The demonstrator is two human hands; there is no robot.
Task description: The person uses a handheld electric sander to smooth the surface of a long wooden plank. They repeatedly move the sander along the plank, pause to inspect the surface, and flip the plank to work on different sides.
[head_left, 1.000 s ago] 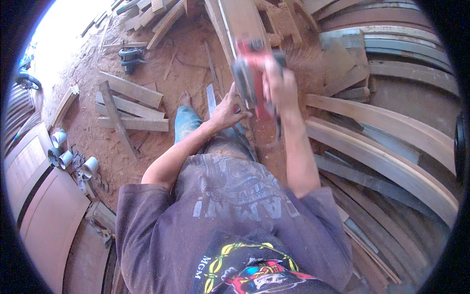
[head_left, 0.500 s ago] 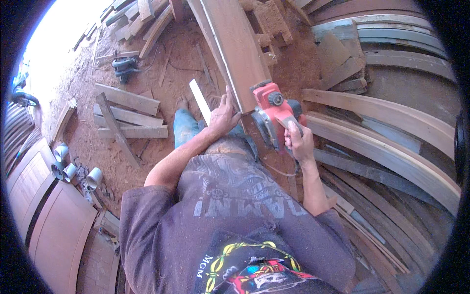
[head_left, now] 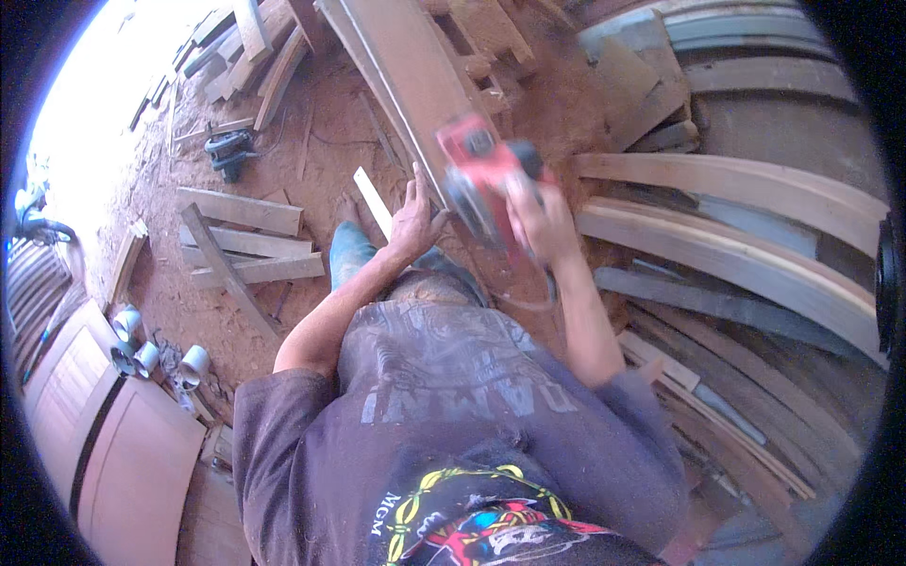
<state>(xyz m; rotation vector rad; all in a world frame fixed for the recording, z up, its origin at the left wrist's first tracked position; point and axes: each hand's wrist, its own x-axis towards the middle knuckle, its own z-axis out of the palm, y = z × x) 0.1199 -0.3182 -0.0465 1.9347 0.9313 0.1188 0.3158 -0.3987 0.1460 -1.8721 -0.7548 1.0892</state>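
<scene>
My right hand [head_left: 538,222] is wrapped round the rear handle of a red electric planer [head_left: 469,141], smeared by motion. The planer's front rests over the near end of a long brown wooden board [head_left: 401,57]; its rear reaches back past that end. Beside the board's left edge, near its end, lies my left hand [head_left: 412,222] with fingers stretched out and thumb apart, seeming to touch the edge. A pale narrow strip [head_left: 372,200] slants up from behind my left wrist. A cable [head_left: 528,304] loops below the planer.
Several long planks [head_left: 736,241] are stacked on the right. Short offcuts [head_left: 250,241] and a dark power tool [head_left: 228,151] lie on the dusty floor at left. Door-like panels [head_left: 142,462] and grey cylindrical pieces [head_left: 146,357] are at lower left. A bare foot [head_left: 347,209] shows ahead.
The planer and my right hand have moved up and left, a little farther onto the board. My left hand stays by the board's edge. The whole view has shifted slightly.
</scene>
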